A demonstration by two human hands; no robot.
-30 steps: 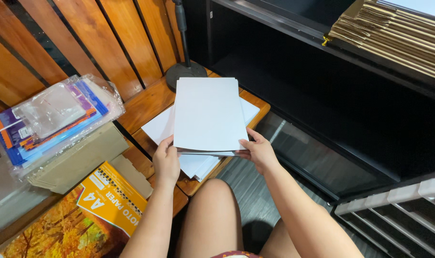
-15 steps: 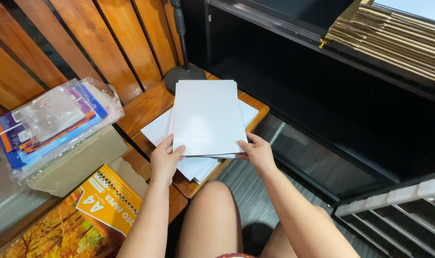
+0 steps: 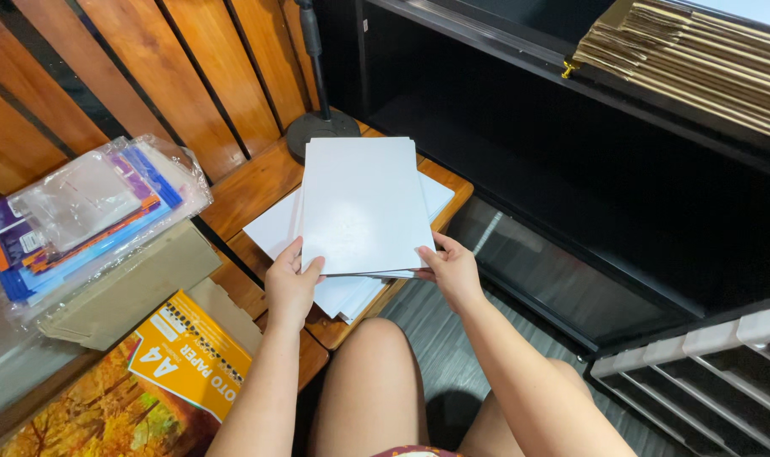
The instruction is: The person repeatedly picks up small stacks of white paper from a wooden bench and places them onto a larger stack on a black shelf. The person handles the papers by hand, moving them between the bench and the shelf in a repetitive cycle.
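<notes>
**A:** Start at the left. What lies there?

**B:** A clear plastic bag of coloured folders (image 3: 88,216) rests on a flat brown cardboard piece (image 3: 131,288). Below them sits an orange and yellow pack of photo paper (image 3: 182,360), its corner toward the person's knee.

**A:** And the hands?

**B:** The left hand (image 3: 290,286) is clamped on the near left corner of a stack of white sheets (image 3: 364,203), thumb on top, fingers underneath. The right hand (image 3: 451,271) is closed on the near right corner in the same way.

**A:** Where is the stack, and how does it lie?

**B:** It is held just above the wooden slatted bench (image 3: 249,182), over a few loose white sheets (image 3: 270,230) spread on the wood. Its long axis runs away from the person, the far short edge pointing toward the round black stand base (image 3: 321,133) and tilted slightly to the left. The stack looks near flat; whether its far end touches the sheets below, I cannot tell.

**A:** To the right?

**B:** A black shelf unit (image 3: 571,169), with a pile of flat brown cardboard (image 3: 698,59) on top.
</notes>
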